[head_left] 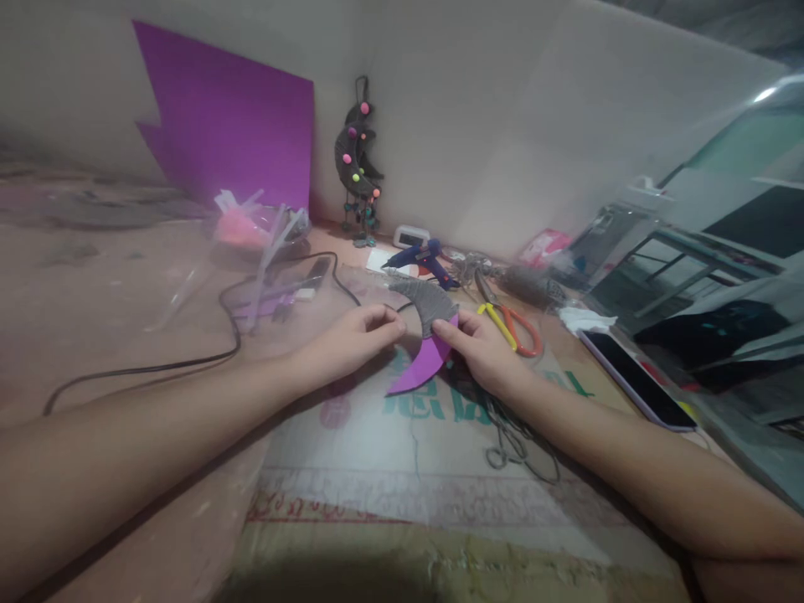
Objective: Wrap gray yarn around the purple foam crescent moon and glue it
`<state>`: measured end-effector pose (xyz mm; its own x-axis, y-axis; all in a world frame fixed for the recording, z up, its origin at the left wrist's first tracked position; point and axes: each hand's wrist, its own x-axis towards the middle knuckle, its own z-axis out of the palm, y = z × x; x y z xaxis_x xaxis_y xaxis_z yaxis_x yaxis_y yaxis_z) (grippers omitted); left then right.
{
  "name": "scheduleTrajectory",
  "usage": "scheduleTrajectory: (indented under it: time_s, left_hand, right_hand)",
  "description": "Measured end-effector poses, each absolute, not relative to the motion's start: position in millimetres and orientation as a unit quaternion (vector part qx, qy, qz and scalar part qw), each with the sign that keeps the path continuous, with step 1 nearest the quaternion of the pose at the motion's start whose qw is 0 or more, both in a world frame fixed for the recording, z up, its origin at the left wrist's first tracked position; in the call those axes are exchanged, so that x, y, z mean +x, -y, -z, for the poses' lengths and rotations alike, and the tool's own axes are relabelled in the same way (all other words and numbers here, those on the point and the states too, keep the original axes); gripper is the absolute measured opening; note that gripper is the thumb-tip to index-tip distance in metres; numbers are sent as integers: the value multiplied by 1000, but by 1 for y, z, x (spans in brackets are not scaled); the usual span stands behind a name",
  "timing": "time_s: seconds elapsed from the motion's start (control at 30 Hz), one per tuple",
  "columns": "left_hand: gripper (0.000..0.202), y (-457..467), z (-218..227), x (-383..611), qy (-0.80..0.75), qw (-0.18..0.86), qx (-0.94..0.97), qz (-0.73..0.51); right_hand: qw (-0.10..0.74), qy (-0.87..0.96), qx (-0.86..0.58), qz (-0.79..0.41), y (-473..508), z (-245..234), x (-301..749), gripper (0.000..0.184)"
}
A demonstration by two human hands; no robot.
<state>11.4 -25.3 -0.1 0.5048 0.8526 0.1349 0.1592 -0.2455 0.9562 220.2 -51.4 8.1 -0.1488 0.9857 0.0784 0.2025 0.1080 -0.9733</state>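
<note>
My right hand (pixel 487 347) pinches a crescent moon cutout (pixel 420 368) at its outer edge, thumb on the front face. Grey yarn (pixel 424 301) covers the upper half of the crescent in close wraps; its lower tip is bare purple. Just left of the crescent, my left hand (pixel 370 331) is closed with thumb and fingertips together. Whatever it may hold is too small to make out. Below my right wrist, loose loops of grey yarn (pixel 518 448) lie on the printed sheet (pixel 352 494).
Behind the crescent lies a blue glue gun (pixel 418 255). Orange-and-yellow-handled scissors (pixel 508 322) and a phone (pixel 634 377) lie to the right. A finished moon ornament (pixel 355 159) hangs on the wall beside purple card (pixel 239 126). A black cord (pixel 163 367) and bagged glue sticks (pixel 270 243) are left.
</note>
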Motion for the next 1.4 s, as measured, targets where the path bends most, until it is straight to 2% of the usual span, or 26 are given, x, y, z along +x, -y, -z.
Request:
scheduleTrajectory:
  time_s: [0.27,0.5,0.73,0.9,1.07,1.2,1.4]
  left_hand:
    - [21,25,3,15,-336,545,675,-367]
    - [29,27,-2,16,-319,577,658,-364]
    - [25,24,1,13,-345,503,720,-332]
    - [19,24,2,12,-309,489,741,-341]
    - [24,23,2,12,-303,492,747,-330]
    - [20,21,5,13,-315,494,740,-332]
    - [31,22,4,13,-298,528,715,-348]
  right_hand:
    - [417,624,-490,-443,54,-12,219,37]
    - [413,625,-490,-446,53,-11,219,38]
    - [408,632,-489,-441,55,-14,217,38]
    - [403,635,-490,-441,56,-12,218,38]
    - [397,641,-500,-427,56,-13,218,38]
    - [393,645,-498,-425,56,-13,218,39]
    - [379,656,-505,-413,56,-13,217,37]
